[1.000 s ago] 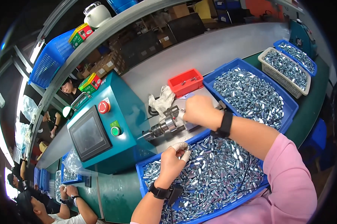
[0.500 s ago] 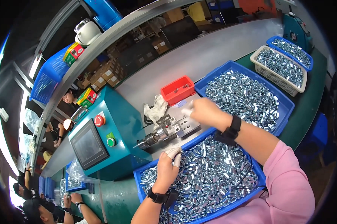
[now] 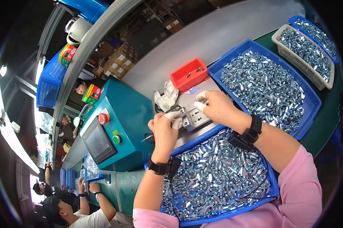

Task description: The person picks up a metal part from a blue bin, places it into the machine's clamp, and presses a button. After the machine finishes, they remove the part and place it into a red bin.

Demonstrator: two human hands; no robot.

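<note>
My left hand point(image 3: 164, 129) reaches up to the grey metal fixture point(image 3: 194, 117) of the teal machine point(image 3: 120, 125), its taped fingertips pinching a small metal part against the fixture's left end. My right hand point(image 3: 214, 106) rests on the fixture's right side, taped thumb and finger pinched at its top edge; what they hold is too small to tell. Both wrists wear black bands. Under my forearms lies a blue tray point(image 3: 232, 216) full of small shiny metal parts point(image 3: 213, 178).
A second blue tray point(image 3: 309, 99) of metal parts sits at the right, with a white basket point(image 3: 281, 35) and another blue bin point(image 3: 298, 18) behind it. A red box point(image 3: 188, 76) and white gloves point(image 3: 165, 98) lie behind the fixture. Other people work at the lower left.
My left hand has risen from the near tray of parts up to the fixture. My right hand stayed at the fixture.
</note>
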